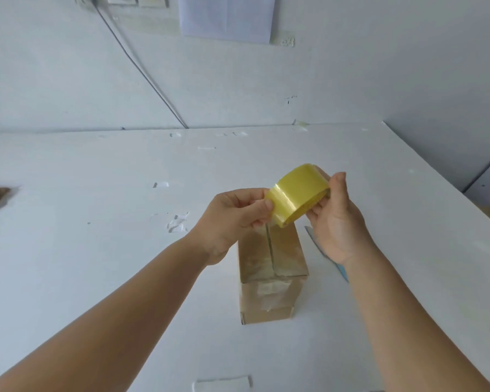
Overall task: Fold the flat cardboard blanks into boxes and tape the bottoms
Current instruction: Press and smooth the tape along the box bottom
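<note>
box [270, 274] below both hands folded, bottom seam partly taped; right hand [338, 222] gripping tape roll [299, 193], left hand [234, 219] pinching its free end; more strips likely.

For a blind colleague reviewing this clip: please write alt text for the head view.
Two bare hands hold a yellow tape roll above a taped cardboard box on a white table. The left hand pinches the tape's end; the right hand grips the roll.
</note>
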Demonstrator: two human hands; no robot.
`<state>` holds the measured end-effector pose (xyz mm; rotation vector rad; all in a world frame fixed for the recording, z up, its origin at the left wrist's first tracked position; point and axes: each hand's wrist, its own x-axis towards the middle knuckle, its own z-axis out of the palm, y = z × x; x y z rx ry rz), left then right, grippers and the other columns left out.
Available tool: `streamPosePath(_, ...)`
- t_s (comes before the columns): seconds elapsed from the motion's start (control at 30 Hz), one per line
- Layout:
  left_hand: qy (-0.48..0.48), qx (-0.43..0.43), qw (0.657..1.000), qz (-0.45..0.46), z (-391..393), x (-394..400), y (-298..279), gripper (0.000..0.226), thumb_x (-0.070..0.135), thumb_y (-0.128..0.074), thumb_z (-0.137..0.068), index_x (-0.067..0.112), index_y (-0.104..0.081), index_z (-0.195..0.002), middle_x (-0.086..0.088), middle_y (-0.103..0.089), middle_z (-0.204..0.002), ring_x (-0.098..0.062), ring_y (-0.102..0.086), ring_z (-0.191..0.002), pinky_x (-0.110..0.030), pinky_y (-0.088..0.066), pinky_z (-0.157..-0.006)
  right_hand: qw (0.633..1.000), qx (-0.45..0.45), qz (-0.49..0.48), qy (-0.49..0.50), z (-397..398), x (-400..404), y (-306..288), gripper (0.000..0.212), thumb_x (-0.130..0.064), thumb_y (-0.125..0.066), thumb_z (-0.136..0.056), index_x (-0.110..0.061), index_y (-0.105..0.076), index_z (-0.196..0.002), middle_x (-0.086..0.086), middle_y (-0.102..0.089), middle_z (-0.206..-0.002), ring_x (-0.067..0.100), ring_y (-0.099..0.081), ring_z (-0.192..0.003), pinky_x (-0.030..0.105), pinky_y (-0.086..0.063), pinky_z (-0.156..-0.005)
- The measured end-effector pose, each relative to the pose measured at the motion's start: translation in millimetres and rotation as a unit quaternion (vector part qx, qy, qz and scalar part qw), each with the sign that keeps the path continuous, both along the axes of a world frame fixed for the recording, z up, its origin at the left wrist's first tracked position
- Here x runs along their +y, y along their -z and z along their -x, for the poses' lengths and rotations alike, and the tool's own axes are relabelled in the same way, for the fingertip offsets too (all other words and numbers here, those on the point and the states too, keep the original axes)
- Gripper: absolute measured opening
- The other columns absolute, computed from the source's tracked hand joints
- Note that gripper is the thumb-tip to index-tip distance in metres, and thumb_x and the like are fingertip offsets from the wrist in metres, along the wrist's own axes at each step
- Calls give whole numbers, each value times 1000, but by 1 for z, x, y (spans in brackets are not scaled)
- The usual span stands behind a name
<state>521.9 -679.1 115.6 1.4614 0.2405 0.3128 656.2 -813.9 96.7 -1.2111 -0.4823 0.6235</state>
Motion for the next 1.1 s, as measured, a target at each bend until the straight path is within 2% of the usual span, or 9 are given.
streamPosePath(0.13, 48, 57, 997, 27, 11, -10, -6, 20, 8, -59, -92, 14, -69, -108, 0, -70, -81, -8, -66, -74, -18, -52, -70, 999, -40, -10, -4, 12, -21, -15, 93, -77, -76, -38, -21, -61, -111, -7, -68, -99, 9, -63, -97, 27, -50, -87)
streamPosePath(0.3, 52, 197, 978, -40, 22, -18, -16, 8, 16, -68, -87, 9, -70, -84, 3, -66, -64, -6, -63, -60, -18, -53, -60, 993, -106, -5, 48, 30, -41, -22, 64, -66, -77, -48, -24, -61, -94, -3, -60, -85, 15, -54, -86, 31, -43, -78)
streamPosePath(0.37, 61, 203, 976, -53, 26, -20, -22, 8, 17, -67, -88, 11, -66, -82, 6, -64, -62, -6, -59, -58, -18, -52, -59, 990, -128, -8, 51, 36, -47, -26, 39, -55, -67, -61, -28, -60, -89, -1, -54, -84, 20, -49, -86, 37, -38, -78)
streamPosePath(0.5, 52, 199, 978, -33, 32, -24, -31, 7, 20, -66, -88, 16, -62, -84, 6, -60, -73, -10, -58, -70, -23, -53, -68, 983, -177, -12, 45, 46, -52, -37, 22, -54, -60, -67, -37, -60, -82, 1, -50, -84, 20, -48, -84, 37, -37, -77)
streamPosePath(0.6, 31, 177, 984, 18, 38, -30, -30, 11, 22, -64, -90, 11, -63, -89, 0, -63, -79, -13, -63, -73, -23, -55, -68, 986, -160, -12, 44, 47, -51, -44, 17, -51, -55, -75, -36, -59, -81, -3, -51, -80, 17, -51, -76, 35, -43, -74)
streamPosePath(0.73, -47, 155, 983, 84, 42, -41, -26, 13, 17, -66, -88, 4, -66, -84, -1, -65, -66, -11, -62, -59, -21, -54, -58, 992, -124, -8, 25, 42, -50, -46, 22, -38, -45, -83, -18, -54, -86, 0, -40, -66, 14, -41, -65, 42, -43, -77)
streamPosePath(0.87, -100, 152, 978, 104, 46, -46, -20, 15, 16, -66, -88, 1, -67, -83, -2, -66, -64, -10, -62, -56, -20, -52, -55, 992, -129, 7, 5, 40, -52, -45, 15, -32, -49, -80, -18, -54, -83, -9, -44, -59, 10, -41, -59, 34, -42, -71)
streamPosePath(1.0, -145, 163, 976, -7, 53, -43, -15, 16, 13, -63, -90, 3, -67, -78, 1, -67, -60, -7, -60, -55, -17, -52, -56, 972, -226, 69, 15, 31, -56, -44, 9, -30, -54, -77, -29, -59, -70, -16, -49, -62, 4, -44, -59, 22, -43, -63)
streamPosePath(1.1, -184, 183, 959, -110, 62, -34, -14, 17, 10, -63, -85, 6, -69, -70, 4, -67, -59, -4, -59, -54, -15, -50, -55, 923, -346, 169, 19, 20, -65, -41, 6, -37, -58, -72, -32, -59, -71, -17, -53, -64, 2, -47, -62, 17, -40, -59)
